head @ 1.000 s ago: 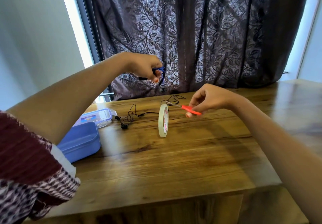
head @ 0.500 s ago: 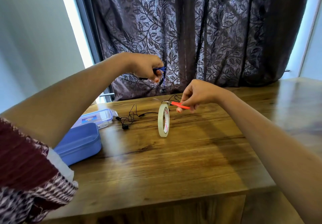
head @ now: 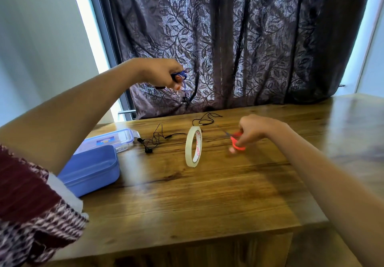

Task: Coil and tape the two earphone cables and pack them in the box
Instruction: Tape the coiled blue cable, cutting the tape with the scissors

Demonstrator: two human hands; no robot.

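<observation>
My left hand [head: 164, 74] is raised above the table's far left and grips a coiled blue earphone cable [head: 181, 75], with its end dangling down in front of the curtain. My right hand [head: 253, 130] is low over the table, to the right of the tape, and holds small red-handled scissors [head: 236, 141], blurred by motion. A roll of white tape [head: 193, 146] stands on edge in the middle. A black earphone cable [head: 158, 139] lies loose behind it, running toward the curtain. The blue box [head: 91, 170] sits open at the left edge.
The box's clear lid [head: 113, 140] with blue clips lies behind the box. A dark leaf-patterned curtain [head: 239, 44] hangs along the table's far edge. The wooden table [head: 207, 194] ends close to me at the front, and its right part extends beyond my right arm.
My right hand has moved right and down with the scissors, away from the tape roll. My left hand still holds the blue cable in about the same place.
</observation>
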